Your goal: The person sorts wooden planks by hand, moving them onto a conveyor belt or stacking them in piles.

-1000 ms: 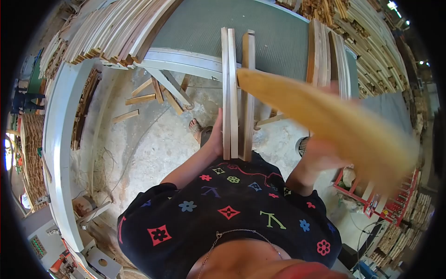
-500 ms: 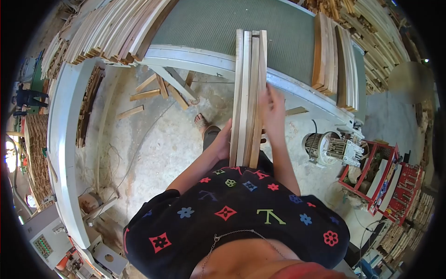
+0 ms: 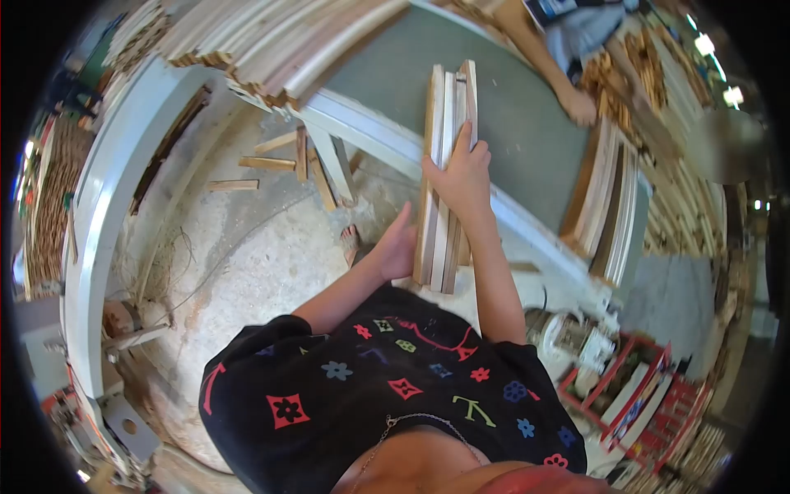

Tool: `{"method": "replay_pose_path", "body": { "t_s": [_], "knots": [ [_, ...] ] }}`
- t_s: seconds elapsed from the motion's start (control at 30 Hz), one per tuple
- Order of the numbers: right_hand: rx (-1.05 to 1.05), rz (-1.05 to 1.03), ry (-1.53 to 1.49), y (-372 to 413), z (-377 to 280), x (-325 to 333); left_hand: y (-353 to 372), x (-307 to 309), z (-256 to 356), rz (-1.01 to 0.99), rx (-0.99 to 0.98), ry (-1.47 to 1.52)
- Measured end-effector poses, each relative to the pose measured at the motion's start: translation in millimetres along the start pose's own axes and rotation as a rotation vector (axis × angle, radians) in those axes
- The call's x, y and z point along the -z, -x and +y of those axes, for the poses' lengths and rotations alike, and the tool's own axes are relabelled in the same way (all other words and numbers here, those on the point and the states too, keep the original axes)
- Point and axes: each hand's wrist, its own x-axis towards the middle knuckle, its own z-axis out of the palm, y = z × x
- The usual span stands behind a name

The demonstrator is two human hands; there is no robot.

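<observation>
A bundle of several narrow wooden strips (image 3: 436,222) stands out in front of my body, its far end over the green table surface (image 3: 387,74). My right hand (image 3: 462,177) lies across the top of the bundle, thumb on the left side and fingers over the right, gripping it. Against the bundle's left side near its lower end rests my left hand (image 3: 398,247), thumb up and apart; its other fingers are partly hidden behind the strips.
Long boards (image 3: 271,49) are stacked at the table's left, with a shorter stack (image 3: 605,198) at its right. Another person's hand (image 3: 578,107) is beside that stack. Wood offcuts (image 3: 267,163) lie on the floor. A motor (image 3: 568,336) and red rack (image 3: 634,395) stand lower right.
My right hand has moved from the bundle's right side onto its top. The bundle has shifted forward, away from my body. Another person's arms have come into view across the table.
</observation>
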Motion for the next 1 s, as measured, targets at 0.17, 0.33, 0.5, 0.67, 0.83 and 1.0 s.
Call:
{"method": "replay_pose_path", "body": {
  "t_s": [0.17, 0.33, 0.5, 0.67, 0.83, 1.0],
  "knots": [
    [0.016, 0.082, -0.020, -139, -31, -39, 69, 53, 28, 0.179, -0.390, 0.050],
    [-0.264, 0.093, -0.382, -261, -79, -80, 173, 110, 43, 0.502, -0.733, 0.087],
    [-0.154, -0.027, -1.104, -228, -71, -77, 211, 206, 21, 0.910, -0.411, -0.112],
    [0.023, 0.627, -0.276, -101, 61, 15, 231, 319, -36, 1.246, 0.015, -0.670],
    [-0.617, 0.636, 0.661, -21, 178, 113, 250, 397, -46, 0.854, 0.095, -0.712],
    [-0.707, 0.477, 0.401, -39, 233, 131, 234, 335, 4, 1.018, 0.066, -0.632]
  ]
}}
